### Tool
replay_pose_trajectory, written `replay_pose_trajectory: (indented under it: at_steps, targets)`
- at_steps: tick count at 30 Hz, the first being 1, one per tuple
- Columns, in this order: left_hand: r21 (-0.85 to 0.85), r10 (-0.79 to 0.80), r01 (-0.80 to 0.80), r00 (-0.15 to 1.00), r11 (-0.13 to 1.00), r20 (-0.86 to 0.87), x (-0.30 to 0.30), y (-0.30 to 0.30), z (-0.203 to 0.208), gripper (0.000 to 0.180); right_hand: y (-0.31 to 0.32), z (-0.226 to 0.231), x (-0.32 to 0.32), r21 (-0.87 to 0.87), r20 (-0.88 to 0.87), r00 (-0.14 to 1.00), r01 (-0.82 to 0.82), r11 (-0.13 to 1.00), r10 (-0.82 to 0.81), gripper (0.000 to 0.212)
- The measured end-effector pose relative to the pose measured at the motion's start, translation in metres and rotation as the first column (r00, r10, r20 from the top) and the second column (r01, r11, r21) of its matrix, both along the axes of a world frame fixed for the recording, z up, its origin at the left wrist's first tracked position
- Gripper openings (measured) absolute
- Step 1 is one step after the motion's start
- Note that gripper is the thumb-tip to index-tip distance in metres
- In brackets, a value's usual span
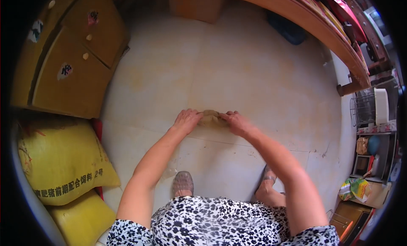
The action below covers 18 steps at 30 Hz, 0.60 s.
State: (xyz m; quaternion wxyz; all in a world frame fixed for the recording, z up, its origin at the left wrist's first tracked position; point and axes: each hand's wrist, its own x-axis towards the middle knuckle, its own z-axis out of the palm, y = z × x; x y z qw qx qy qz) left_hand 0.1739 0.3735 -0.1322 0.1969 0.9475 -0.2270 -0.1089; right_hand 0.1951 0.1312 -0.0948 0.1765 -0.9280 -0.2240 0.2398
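A tan, soft-looking cloth [210, 114] stretches in a short band between my two hands, low over the pale tiled floor [186, 76]. My left hand [188, 120] is closed on its left end, with the fingers curled at the edge. At its right end my right hand [237, 122] grips the same cloth, thumb and fingers pressed together. Part of the cloth hangs below the band, and its lower edge is hard to make out. Both forearms reach forward over my feet.
Wooden drawers and cabinet doors [72, 72] stand at the left, above stacked yellow sacks [68, 161]. A wooden table edge [339, 38] curves across the far right. Along the right side are a wire rack [363, 108] and shelves [375, 155]. A dark blue object [286, 29] lies beneath the table.
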Motion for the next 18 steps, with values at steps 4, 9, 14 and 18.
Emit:
replay_pose_trajectory:
  at_steps: [4,9,14,18]
  targets:
    - [0.075,0.040,-0.047,0.994,0.996,0.098,-0.022,0.000,-0.013,0.034,0.021,-0.042,-0.048,-0.019,0.201,0.973,0.119,0.993,-0.113,0.058]
    - [0.097,0.034,-0.050,0.985,0.994,0.168,-0.061,0.015,-0.019,0.031,0.032,-0.042,-0.099,0.101,0.205,0.971,0.105,0.989,-0.124,0.056]
    - [0.090,0.052,-0.065,0.989,0.994,0.138,-0.107,0.045,-0.017,0.027,0.055,-0.043,-0.135,0.166,0.185,0.981,0.035,0.985,-0.066,0.056]
    - [0.113,0.066,-0.068,0.998,0.991,0.023,-0.129,0.074,-0.004,0.028,0.077,-0.033,-0.139,0.241,-0.111,0.994,0.002,0.971,0.025,0.053]
